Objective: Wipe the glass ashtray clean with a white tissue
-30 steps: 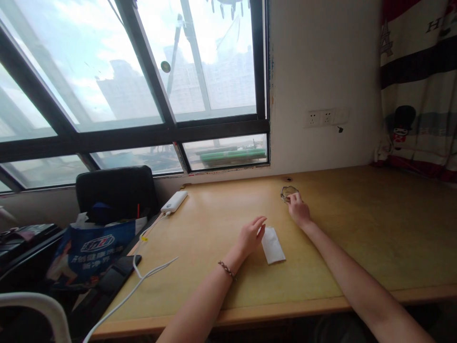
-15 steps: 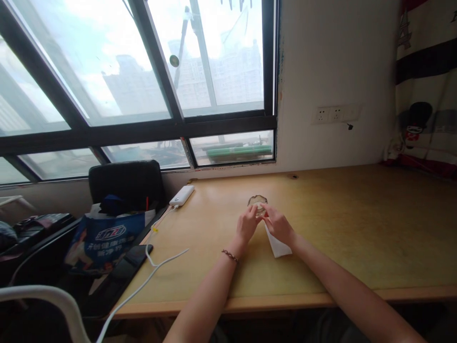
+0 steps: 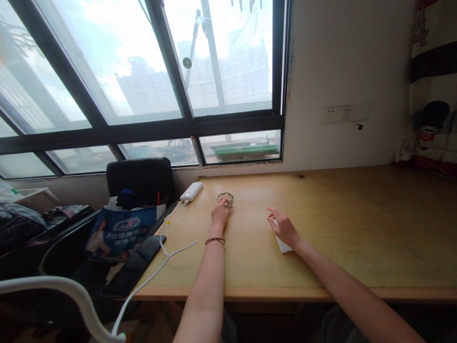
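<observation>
My left hand point(image 3: 220, 213), with a braided bracelet on its wrist, is closed on the near rim of a clear glass dish point(image 3: 225, 196) at the back left part of the table. To the right, my right hand point(image 3: 282, 226) hovers with its fingers apart and nothing visible in them. Under and beside that hand lies a white folded paper point(image 3: 284, 247), partly hidden by the palm and wrist.
A white power bank point(image 3: 192, 191) with a white cable sits at the wooden table's point(image 3: 250, 271) left edge. A black tablet point(image 3: 134, 267) lies left of the table. Beyond stand a black chair point(image 3: 141, 178) and a blue bag point(image 3: 121, 231).
My left hand has moved left along with the glass dish. My right hand has let go of the dish and is apart from it, fingers spread. The view has shifted slightly.
</observation>
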Available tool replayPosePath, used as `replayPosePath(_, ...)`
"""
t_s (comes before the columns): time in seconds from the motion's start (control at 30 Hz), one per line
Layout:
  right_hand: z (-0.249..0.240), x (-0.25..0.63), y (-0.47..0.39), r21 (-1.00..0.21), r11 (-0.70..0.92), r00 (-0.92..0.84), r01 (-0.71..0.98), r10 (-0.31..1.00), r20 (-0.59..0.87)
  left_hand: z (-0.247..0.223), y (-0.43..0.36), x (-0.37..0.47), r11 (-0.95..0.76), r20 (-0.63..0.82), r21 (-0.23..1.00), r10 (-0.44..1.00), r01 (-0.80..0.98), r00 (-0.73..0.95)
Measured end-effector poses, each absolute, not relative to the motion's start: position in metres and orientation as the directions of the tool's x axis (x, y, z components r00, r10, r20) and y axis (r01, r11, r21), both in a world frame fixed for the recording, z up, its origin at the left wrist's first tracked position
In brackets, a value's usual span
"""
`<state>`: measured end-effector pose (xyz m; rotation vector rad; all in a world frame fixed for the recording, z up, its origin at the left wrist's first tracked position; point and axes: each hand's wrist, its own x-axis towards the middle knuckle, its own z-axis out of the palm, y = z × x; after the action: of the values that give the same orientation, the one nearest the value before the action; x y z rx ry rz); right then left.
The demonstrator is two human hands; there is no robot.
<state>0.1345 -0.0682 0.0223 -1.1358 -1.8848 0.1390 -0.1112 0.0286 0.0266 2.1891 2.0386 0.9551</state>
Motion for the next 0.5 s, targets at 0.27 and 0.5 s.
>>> replayPosePath(0.27, 0.024, 0.137, -0.068, -0.504, 0.560, -0.148, 0.658, 0.752, 0.642, 0.019, 0.040, -0.116, -0.191, 0.380, 0.443, 0.925, 0.876, 0.010)
replayPosePath(0.5, 0.026, 0.138, -0.068, -0.514, 0.554, -0.147, 0.655, 0.761, 0.632, 0.011, 0.051, -0.123, -0.226, 0.380, 0.503, 0.925, 0.834, 0.021)
